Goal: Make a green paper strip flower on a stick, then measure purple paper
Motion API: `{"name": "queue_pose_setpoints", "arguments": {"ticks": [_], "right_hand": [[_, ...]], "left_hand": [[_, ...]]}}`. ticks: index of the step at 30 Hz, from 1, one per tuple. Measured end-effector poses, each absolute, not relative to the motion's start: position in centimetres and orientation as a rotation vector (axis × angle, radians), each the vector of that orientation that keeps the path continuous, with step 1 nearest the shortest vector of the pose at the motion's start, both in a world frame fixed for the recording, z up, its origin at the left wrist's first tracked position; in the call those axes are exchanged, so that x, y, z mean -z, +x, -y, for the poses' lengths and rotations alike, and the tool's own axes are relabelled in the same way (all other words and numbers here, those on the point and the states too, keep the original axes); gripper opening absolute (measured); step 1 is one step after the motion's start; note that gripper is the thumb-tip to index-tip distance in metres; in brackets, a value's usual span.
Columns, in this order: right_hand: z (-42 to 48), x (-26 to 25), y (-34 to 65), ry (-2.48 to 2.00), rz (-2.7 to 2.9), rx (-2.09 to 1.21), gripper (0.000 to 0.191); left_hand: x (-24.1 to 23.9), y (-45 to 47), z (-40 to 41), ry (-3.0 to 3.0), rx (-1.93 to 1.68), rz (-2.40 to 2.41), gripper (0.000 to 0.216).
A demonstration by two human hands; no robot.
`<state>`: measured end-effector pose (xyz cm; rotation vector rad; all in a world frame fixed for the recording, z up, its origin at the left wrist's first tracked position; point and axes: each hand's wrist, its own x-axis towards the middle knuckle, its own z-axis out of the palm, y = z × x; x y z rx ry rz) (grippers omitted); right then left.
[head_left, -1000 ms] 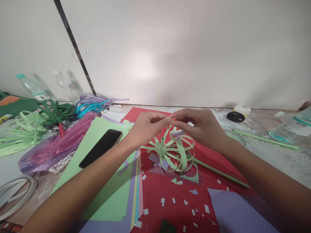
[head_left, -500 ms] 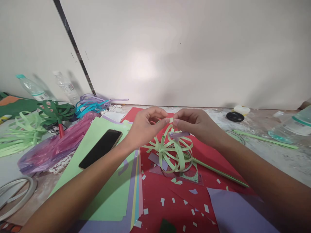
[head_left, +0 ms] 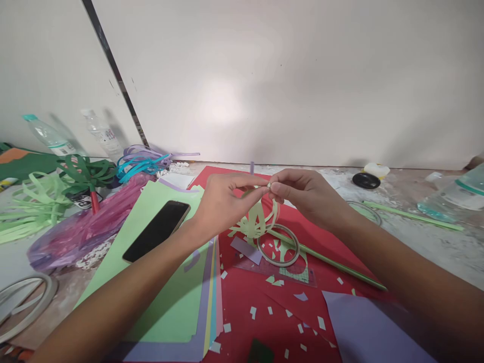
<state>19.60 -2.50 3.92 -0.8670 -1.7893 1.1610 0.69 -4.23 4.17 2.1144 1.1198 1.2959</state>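
My left hand and my right hand meet fingertip to fingertip over the red sheet, both closed in a pinch. A tiny end of a light green paper strip shows between them. Just below hangs the looped light green paper flower, partly hidden by my left hand. Its green stem slants down to the right. Behind my left hand a short purple strip sticks up. Under the loops lie a tape roll and a clear ruler.
Coloured paper sheets lie at left under a phone. Farther left are a pink plastic bag, finished paper flowers and bottles. A black lid and another bottle stand right. White paper scraps dot the red sheet.
The paper flower's loops have drawn up toward my hands, uncovering the tape roll. My fingertips have come together, and the purple strip now sticks up behind my left hand.
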Motion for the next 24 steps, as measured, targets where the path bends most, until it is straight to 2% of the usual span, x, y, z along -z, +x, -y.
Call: {"name": "queue_pose_setpoints", "arguments": {"ticks": [13,24], "right_hand": [[3.4,-4.1,19.4,-0.942,1.905,-0.728,0.013],[3.8,-4.4,19.2,-0.937,1.871,-0.893,0.014]], "left_hand": [[-4.9,0.2,4.6,2.134,-1.222,-1.095,0.017],[-5.2,0.0,4.6,2.27,-1.251,-1.083,0.015]]}}
